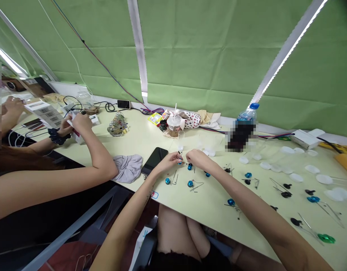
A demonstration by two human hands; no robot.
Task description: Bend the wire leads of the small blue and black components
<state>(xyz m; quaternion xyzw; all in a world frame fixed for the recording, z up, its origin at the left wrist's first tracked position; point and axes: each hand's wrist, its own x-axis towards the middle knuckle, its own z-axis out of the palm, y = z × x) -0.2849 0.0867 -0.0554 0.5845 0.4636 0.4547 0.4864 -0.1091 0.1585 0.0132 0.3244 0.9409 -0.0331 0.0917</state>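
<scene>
My left hand [171, 161] pinches a small shiny blue round part [179, 161] with a dark tip standing up from it, just above the table. Close beside it on the right, my right hand [198, 158] has its fingers closed together; what they hold, if anything, is too small to make out. Just under those fingertips lies a blue round piece [189, 167] with a black part against it. Nearer to me rest two more blue round pieces, one on the left [167, 181] and one in the middle [190, 183], with thin bent metal wires [175, 177] beside them.
Several black knobs [286, 194], wires and clear caps [296, 177] spread over the table's right side. A phone [155, 162] and grey scrunchie [128, 168] lie to my left. Behind stand a drink cup [174, 124] and bottle [248, 113]. A co-worker's hands [80, 122] handle a white box.
</scene>
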